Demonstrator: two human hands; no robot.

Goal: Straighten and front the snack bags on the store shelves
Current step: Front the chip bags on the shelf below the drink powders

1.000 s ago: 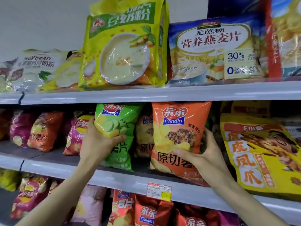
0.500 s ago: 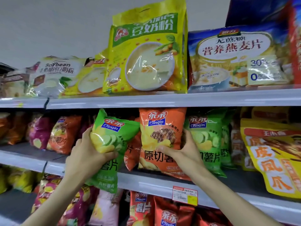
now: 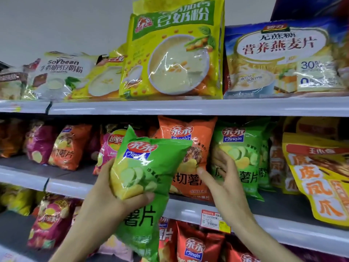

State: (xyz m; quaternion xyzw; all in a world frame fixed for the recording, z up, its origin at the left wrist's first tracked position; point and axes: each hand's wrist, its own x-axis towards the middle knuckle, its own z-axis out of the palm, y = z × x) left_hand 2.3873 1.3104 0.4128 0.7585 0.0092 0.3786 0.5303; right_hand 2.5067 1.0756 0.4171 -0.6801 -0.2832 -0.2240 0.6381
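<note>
Fingers gripping one green bag, two hands

Single head-worn wide-angle view, close, facing store shelves head-on, tilted slightly upward; edges distorted.

Glossy green plastic chip bag w/ cucumber-slice print is held tilted, off the shelf, in front of mid shelf edge. Orange crinkled chip bag and 2nd green chip bag are stood upright on mid shelf, side by side, fronts out.
</note>
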